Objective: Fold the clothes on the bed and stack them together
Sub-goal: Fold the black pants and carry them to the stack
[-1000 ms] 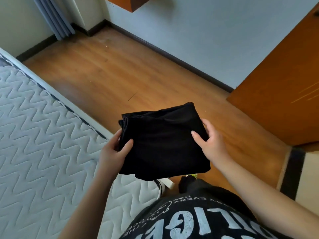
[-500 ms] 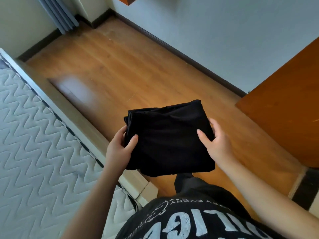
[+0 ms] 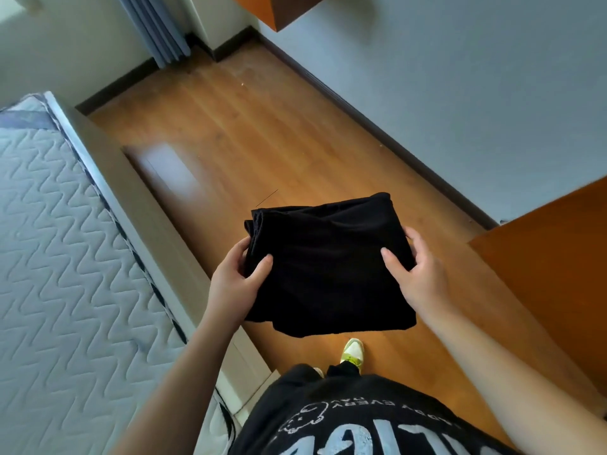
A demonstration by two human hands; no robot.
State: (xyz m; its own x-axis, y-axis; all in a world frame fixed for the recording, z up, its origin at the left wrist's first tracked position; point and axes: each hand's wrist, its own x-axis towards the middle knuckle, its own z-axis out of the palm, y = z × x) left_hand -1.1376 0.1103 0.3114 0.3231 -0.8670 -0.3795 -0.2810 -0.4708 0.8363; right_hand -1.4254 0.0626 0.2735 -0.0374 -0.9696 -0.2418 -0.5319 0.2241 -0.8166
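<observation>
- The folded black garment (image 3: 328,264) sits at the centre of the view, held in the air above the wooden floor (image 3: 249,133), clear of the bed.
- The left hand (image 3: 235,280) grips the garment's edge at 9 o'clock: thumb on top of the cloth, fingers curled round the bunched folds underneath.
- The right hand (image 3: 418,274) grips the opposite edge at 3 o'clock, thumb lying across the top face and fingers wrapped round the side.
- The garment is folded into a rough square; stacked layers show at its corner at 10 o'clock, and the near edge sags a little at 6 o'clock.
- The quilted mattress (image 3: 56,274) fills the view from 7 to 10 o'clock, on a pale bed frame (image 3: 157,221) that runs beside the floor.
- A shoe with yellow-green laces (image 3: 352,353) stands on the floor at 6 o'clock, just below the garment's near edge.
- The person's black printed T-shirt (image 3: 345,418) fills the bottom edge.
- An orange-brown wooden panel (image 3: 551,274) is at 3 to 4 o'clock, against a pale blue wall (image 3: 460,77) with a dark skirting board.
- Grey curtain folds (image 3: 154,27) hang at 11 o'clock.
</observation>
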